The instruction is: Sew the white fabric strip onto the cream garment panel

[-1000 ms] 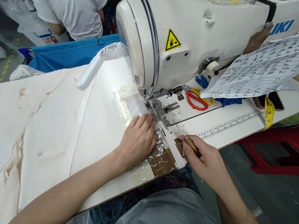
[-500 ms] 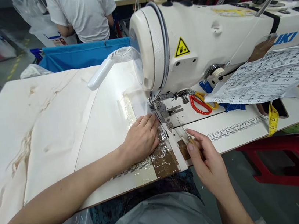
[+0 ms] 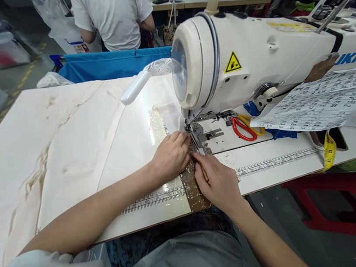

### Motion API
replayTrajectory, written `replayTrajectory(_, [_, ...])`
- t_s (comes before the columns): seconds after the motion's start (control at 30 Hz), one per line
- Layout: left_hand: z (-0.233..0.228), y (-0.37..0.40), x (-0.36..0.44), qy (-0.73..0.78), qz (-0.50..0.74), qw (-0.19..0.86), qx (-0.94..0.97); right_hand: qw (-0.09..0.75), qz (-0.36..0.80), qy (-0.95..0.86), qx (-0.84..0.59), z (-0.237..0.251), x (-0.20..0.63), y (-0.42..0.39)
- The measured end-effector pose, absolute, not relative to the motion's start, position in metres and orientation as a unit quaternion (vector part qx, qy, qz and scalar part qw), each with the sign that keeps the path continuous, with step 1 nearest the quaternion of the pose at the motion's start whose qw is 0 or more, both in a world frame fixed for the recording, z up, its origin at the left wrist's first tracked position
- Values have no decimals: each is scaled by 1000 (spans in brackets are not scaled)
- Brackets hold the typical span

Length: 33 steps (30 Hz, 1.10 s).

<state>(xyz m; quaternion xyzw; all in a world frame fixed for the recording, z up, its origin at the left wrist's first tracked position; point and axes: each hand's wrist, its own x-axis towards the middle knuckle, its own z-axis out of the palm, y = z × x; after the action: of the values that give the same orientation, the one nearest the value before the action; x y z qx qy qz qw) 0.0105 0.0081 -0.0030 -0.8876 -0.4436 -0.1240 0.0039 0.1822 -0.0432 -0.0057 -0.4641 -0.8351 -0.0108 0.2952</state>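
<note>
My left hand [image 3: 172, 154] rests by the needle area of a white sewing machine [image 3: 200, 59], fingers bent and pressed together; what lies under them is hidden. Close beside it, my right hand [image 3: 218, 181] is closed around the wooden handle of an awl [image 3: 205, 174], whose tip I cannot see. The fingertips of both hands nearly meet in front of the presser foot [image 3: 188, 127]. Beneath them runs brown tape [image 3: 192, 189] stuck to the table. Large cream fabric [image 3: 74, 152] is spread to the left.
Scissors with red and yellow handles [image 3: 237, 131] lie on the machine bed. A written sheet [image 3: 319, 102] and a yellow tape measure [image 3: 329, 150] are at right. A red stool [image 3: 337, 182] stands below. Beyond a blue cloth bin [image 3: 115, 62], a person sits facing away.
My right hand has moved left with the awl, up to my left hand. The left fingers have curled in. The white strip in front of the presser foot no longer shows. The view has shifted slightly.
</note>
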Motion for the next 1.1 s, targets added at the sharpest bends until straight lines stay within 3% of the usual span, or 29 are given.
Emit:
replayTrajectory(0.67, [0, 17, 3, -468, -129, -9, -874, 110, -104, -819, -554, 2, 162, -45])
replayTrajectory(0.8, [-3, 25, 1, -488, -130, -7, -863, 140, -85, -821, -547, 1, 166, -49])
replayTrajectory(1.0, [17, 13, 2, -557, -130, -51, -819, 255, -56, -839, -478, -7, 180, -62])
replayTrajectory(1.1, [42, -11, -12, -502, -70, -62, -860, 239, -62, -836, -490, -11, 184, -62])
